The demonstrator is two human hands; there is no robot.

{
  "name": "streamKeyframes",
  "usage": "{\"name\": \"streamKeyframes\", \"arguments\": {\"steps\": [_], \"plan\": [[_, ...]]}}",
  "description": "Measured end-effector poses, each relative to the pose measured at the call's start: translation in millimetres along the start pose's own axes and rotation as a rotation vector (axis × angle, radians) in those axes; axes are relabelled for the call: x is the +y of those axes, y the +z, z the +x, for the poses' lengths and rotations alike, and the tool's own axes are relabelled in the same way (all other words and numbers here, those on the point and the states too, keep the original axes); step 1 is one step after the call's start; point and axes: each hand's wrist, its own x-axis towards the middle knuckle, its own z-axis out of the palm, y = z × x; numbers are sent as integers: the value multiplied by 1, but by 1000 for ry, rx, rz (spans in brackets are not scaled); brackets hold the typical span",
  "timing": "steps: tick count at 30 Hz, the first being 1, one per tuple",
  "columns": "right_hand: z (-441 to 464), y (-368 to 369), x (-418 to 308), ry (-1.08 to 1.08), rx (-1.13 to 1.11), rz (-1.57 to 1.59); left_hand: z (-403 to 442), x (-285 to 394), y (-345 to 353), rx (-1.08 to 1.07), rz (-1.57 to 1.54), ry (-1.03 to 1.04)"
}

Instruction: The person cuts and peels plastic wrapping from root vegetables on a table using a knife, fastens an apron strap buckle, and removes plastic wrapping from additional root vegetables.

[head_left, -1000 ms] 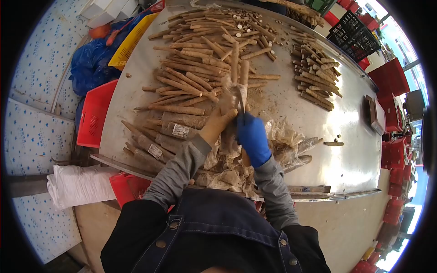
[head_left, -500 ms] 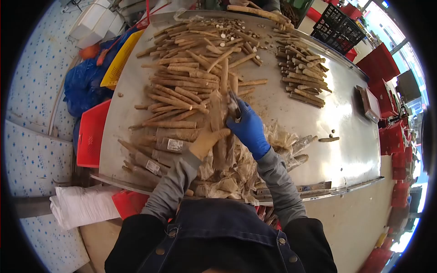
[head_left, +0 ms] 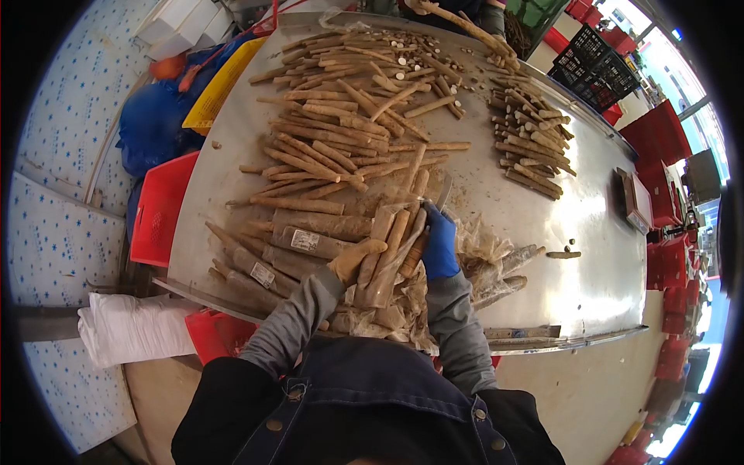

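My left hand (head_left: 358,260), in a tan glove, is closed round the left side of a clear plastic bag (head_left: 380,291). Long brown roots (head_left: 394,240) that look like yams stand in the bag, some tops jutting out. My right hand (head_left: 442,244), in a blue glove, is closed at the bag's right side. A thin curved knife blade (head_left: 445,191) sticks up from this hand; the handle is mostly hidden. Left of my hands lie filled bags with white labels (head_left: 304,240). Crumpled plastic bags (head_left: 469,252) lie under and right of my right hand.
Loose roots (head_left: 325,139) cover the metal table's (head_left: 589,271) left and back. Another pile (head_left: 535,143) lies at the right. Across the table a person's hand holds a long root (head_left: 465,29). Red (head_left: 163,209) and yellow (head_left: 221,89) crates stand along the left edge.
My hands and the bag have come lower, nearer my body. The bag's top leans to the right, and the knife blade now shows above my right hand.
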Motion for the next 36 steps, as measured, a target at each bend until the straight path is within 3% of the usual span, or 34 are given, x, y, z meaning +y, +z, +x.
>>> {"name": "streamKeyframes", "arguments": {"steps": [1, 2, 3, 5, 6, 9, 11, 12, 15, 16, 18, 19, 20, 21, 23, 25, 26, 28, 29, 31, 32, 33, 34, 36], "plan": [[-7, 4, -5, 214, -44, 256, -4, -3, 0, -28, -77, -22], [-11, 5, -8, 283, -104, 316, -7, -8, 1, -22, -82, -18], [-14, 4, -8, 289, -108, 313, -8, -15, 4, 12, -146, -6], [-17, 0, -9, 128, -367, 157, -9, -24, 8, 48, -214, 12], [-10, -1, -7, 388, -344, 480, -9, -29, 9, 53, -207, 22], [-10, -10, -1, 290, -360, 394, -7, -30, 7, 35, -217, 34], [-8, -10, -3, 411, -397, 501, 4, -29, -2, -18, -184, 8], [-15, -3, -14, 414, -436, 460, 9, -25, -7, 16, 14, 15], [-20, 10, -4, 479, -353, 290, 15, -12, 4, 193, 46, 150], [-19, 11, -6, 502, -440, 434, 17, -10, 3, 189, 51, 154], [-32, 15, -20, 376, -410, 343, 17, -14, 1, 108, -11, 187], [-24, 11, -15, 487, -547, 533, 14, -18, 3, 93, -178, 173], [-30, 12, -14, 313, -434, 426, 12, -22, 3, 91, -178, 175], [-38, 17, -16, 141, -320, 318, 11, -29, 3, 10, -379, 186], [-30, 12, -13, 98, -396, 327, 15, -49, -6, -161, -742, 240], [-40, 22, -27, 138, -346, 279, 14, -48, -3, -113, -676, 233], [-36, 16, -21, 153, -436, 294, 15, -45, -1, -68, -612, 234], [-38, 32, -24, 494, -521, 580, 17, -36, 1, 26, -483, 242], [-49, 38, -23, 474, -384, 471, 18, -31, 1, 73, -415, 245], [-53, 39, -16, 504, -368, 441, 34, -28, -17, 41, -422, 256], [-39, 25, -6, 501, -373, 465, 33, -23, -21, -17, -398, 316], [-54, 33, -31, 248, -384, 315, 32, -19, -26, -73, -375, 375], [-43, 25, -33, 297, -364, 438, 34, -14, -35, -69, -374, 379], [-43, 7, -36, 120, -361, 432, 44, -6, -55, -322, -760, 534]]}}
